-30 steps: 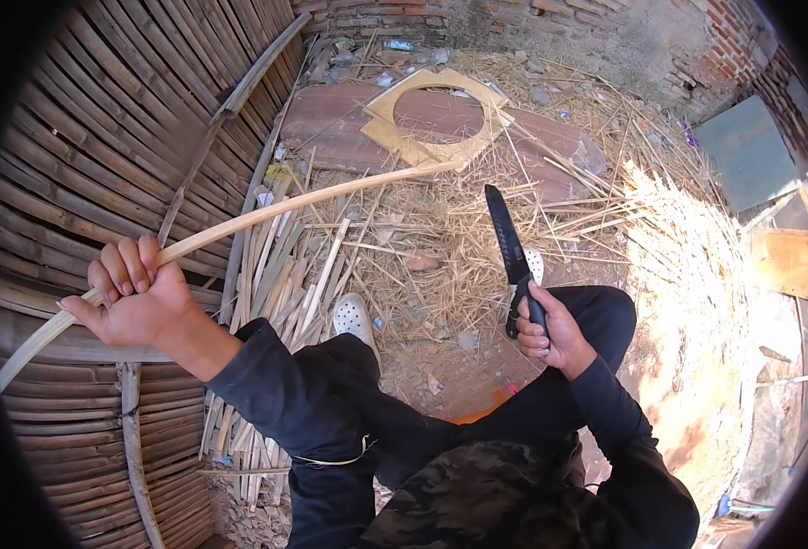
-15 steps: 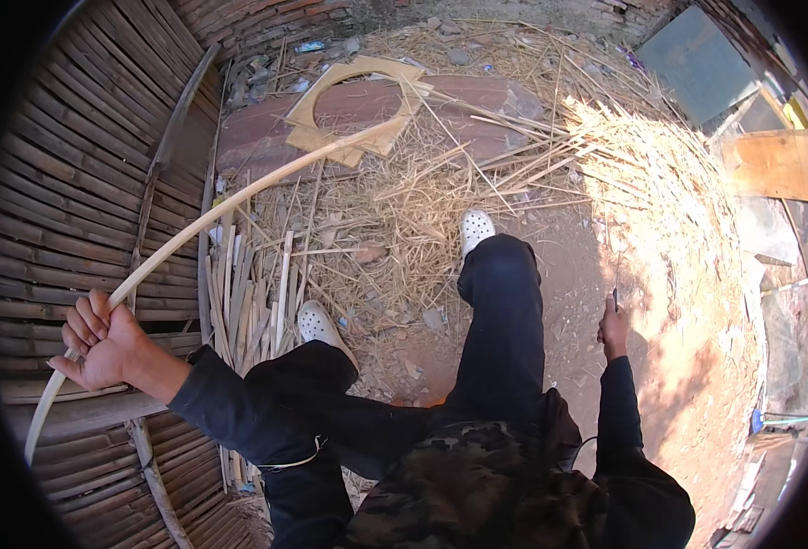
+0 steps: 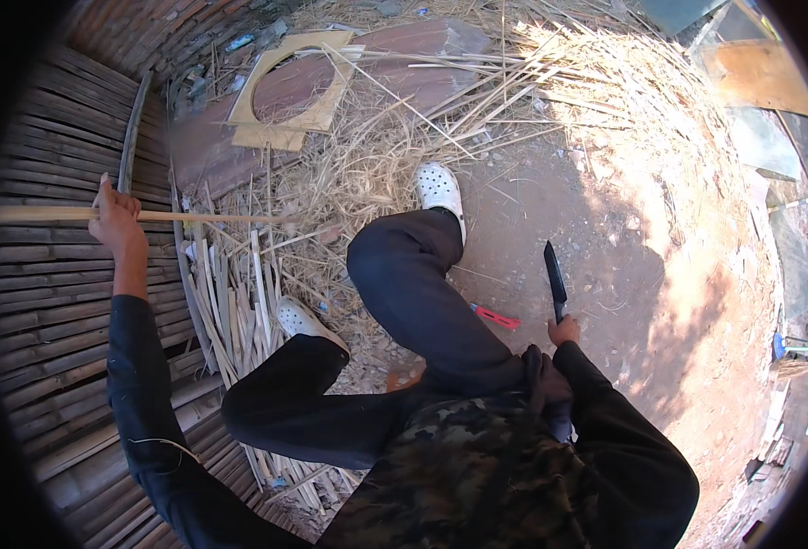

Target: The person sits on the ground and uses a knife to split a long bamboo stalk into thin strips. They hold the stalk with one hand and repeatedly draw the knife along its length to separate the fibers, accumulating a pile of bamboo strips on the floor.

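My left hand (image 3: 118, 220), arm stretched far to the left, is closed round a long pale bamboo strip (image 3: 42, 215). The strip lies roughly level across the view, its thinner end reaching over the shavings to the right. On the other side of my body, my right hand (image 3: 565, 330) grips the handle of a knife (image 3: 554, 273) with a long dark blade. The blade points forward, above the bare dirt. A small flat red object (image 3: 496, 317) shows beside my right knee; its kind is unclear.
A slatted bamboo wall (image 3: 65, 302) runs along the left, with split bamboo pieces (image 3: 239, 316) at its foot. Ahead, a yellowish board with a round hole (image 3: 246, 91) rests on a reddish slab (image 3: 203, 151). Shavings (image 3: 376, 174) cover the ground. An orange-brown panel (image 3: 760, 78) stands far right.
My left hand has moved forward, and the strip has swung from a rising curve to nearly level. The knife's blade now shows fully, and my right hand is nearer my body. My view has shifted.
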Action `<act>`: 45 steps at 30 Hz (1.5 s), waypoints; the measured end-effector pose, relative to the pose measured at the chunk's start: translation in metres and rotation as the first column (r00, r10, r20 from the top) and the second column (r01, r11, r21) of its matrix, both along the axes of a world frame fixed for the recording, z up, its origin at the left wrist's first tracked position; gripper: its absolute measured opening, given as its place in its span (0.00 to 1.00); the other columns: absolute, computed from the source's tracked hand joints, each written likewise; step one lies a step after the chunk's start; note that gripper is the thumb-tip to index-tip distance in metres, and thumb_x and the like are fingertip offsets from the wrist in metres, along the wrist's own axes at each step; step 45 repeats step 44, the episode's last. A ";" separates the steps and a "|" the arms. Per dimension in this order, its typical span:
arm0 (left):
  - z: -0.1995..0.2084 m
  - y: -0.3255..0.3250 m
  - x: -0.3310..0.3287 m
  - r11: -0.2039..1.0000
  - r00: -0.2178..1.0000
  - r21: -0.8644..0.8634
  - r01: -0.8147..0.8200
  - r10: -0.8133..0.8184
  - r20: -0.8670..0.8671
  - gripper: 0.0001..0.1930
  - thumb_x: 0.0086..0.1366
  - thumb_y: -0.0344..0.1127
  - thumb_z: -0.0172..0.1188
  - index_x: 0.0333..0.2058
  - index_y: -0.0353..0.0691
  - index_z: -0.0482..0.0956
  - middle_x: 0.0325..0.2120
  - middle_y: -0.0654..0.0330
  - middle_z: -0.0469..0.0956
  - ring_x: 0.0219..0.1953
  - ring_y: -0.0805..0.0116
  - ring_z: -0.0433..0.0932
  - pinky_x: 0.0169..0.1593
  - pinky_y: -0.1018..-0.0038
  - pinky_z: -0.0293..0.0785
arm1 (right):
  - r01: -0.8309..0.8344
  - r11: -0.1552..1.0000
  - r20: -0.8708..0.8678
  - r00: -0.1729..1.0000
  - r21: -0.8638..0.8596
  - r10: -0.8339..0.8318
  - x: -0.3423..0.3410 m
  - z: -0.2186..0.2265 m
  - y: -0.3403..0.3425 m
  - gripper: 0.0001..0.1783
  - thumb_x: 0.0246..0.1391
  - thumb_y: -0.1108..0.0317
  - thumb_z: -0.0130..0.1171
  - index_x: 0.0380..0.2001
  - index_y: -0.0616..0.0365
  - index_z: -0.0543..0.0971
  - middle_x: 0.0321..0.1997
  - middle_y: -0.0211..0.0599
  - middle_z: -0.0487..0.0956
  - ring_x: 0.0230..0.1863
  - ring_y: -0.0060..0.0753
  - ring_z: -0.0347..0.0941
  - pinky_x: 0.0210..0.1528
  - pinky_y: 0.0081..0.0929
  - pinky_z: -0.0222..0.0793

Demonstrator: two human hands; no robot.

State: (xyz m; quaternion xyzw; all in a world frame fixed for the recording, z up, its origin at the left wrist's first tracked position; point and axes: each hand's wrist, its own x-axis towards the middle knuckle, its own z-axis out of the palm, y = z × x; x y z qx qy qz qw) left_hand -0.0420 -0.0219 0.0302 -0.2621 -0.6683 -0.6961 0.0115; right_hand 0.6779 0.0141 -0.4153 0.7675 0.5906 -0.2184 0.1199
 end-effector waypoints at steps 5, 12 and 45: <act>0.029 0.034 -0.056 0.929 0.929 0.188 -0.319 0.266 0.258 0.12 0.64 0.40 0.45 0.38 0.36 0.67 0.28 0.52 0.69 0.34 0.62 0.71 0.41 0.68 0.68 | -0.399 0.903 0.047 0.917 0.158 0.397 -0.042 0.011 0.009 0.25 0.45 0.52 0.59 0.43 0.57 0.72 0.47 0.46 0.70 0.53 0.50 0.67 0.47 0.46 0.69; 0.030 0.061 -0.016 0.769 0.795 0.343 -0.540 0.333 0.506 0.19 0.64 0.44 0.43 0.45 0.34 0.68 0.35 0.48 0.72 0.35 0.56 0.74 0.38 0.58 0.70 | -0.780 0.617 -0.188 0.624 -0.102 0.758 -0.102 -0.017 0.010 0.26 0.46 0.49 0.58 0.44 0.53 0.74 0.50 0.47 0.71 0.54 0.48 0.68 0.48 0.47 0.69; 0.036 0.020 0.077 0.420 0.839 0.861 0.288 -0.544 -0.015 0.21 0.59 0.42 0.44 0.10 0.48 0.51 0.07 0.65 0.49 0.10 0.73 0.47 0.18 0.75 0.48 | -0.642 0.417 -0.755 -0.442 0.644 0.485 -0.405 0.415 -0.147 0.38 0.45 0.44 0.64 0.51 0.61 0.69 0.44 0.44 0.74 0.36 0.45 0.76 0.42 0.35 0.71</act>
